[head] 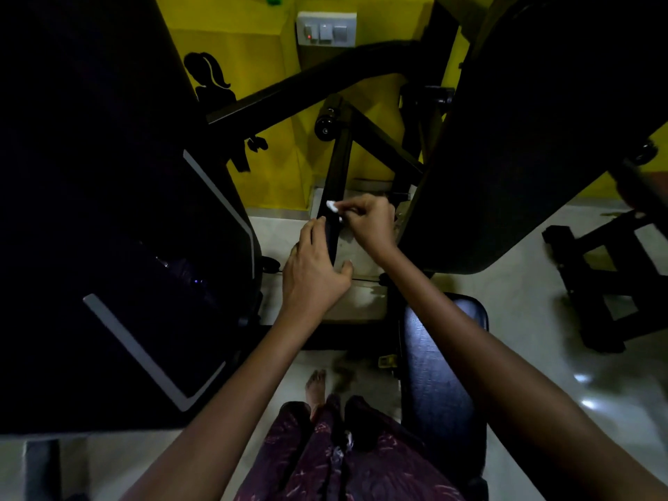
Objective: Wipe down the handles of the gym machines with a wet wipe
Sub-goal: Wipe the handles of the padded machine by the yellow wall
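Left hand [313,269] in loose grip around black handle bar [337,182], right hand [368,222] pinching white wipe [332,206] against it.

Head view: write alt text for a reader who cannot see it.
A person's right hand presses a small white wet wipe against a black machine bar, while the left hand holds the bar lower down. Dark gym machines stand against a yellow wall.

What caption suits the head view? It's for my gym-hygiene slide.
Left hand steadies a black machine bar while right hand wipes it with a white wipe.
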Motion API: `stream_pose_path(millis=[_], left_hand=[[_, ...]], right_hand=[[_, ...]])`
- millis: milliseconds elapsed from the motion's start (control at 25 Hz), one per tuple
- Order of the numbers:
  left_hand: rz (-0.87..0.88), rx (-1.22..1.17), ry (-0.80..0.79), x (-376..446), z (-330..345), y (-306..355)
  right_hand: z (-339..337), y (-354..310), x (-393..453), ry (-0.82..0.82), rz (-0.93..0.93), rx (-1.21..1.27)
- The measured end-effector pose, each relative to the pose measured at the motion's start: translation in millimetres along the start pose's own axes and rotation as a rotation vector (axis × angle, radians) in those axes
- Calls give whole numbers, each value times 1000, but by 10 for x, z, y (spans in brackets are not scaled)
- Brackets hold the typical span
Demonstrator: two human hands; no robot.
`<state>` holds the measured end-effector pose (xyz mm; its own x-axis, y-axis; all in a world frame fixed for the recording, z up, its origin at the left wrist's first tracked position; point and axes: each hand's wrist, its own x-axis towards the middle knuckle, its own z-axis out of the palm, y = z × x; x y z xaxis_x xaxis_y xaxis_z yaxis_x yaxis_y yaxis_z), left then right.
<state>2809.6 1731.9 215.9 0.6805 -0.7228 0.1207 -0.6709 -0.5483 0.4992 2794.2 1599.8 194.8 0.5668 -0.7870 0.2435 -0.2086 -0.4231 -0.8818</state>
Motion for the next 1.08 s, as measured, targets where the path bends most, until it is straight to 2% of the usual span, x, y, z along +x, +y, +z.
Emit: stream_pose_path(millis=[160, 400, 520, 600, 720, 880, 1080], left_hand=[[-101, 35, -14, -28, -9, 12], [-63, 275, 25, -55, 5, 47], [-38, 328, 23, -52, 1, 55], [-42, 292, 16, -44, 9, 39], [-49, 109, -11, -16, 9, -5], [-69, -129, -61, 5, -53, -47], [-49, -198, -92, 6, -35, -120]], right_hand=[[26, -28, 148, 54, 32, -4], [-131, -42, -187, -108, -114, -95], [-143, -108, -8, -114, -176, -181], [-103, -119, 61, -106, -171, -211], [-88, -97, -76, -82, -189, -160], [-190, -118, -223, -165, -240, -185], [-161, -193, -164, -153, -267, -266]])
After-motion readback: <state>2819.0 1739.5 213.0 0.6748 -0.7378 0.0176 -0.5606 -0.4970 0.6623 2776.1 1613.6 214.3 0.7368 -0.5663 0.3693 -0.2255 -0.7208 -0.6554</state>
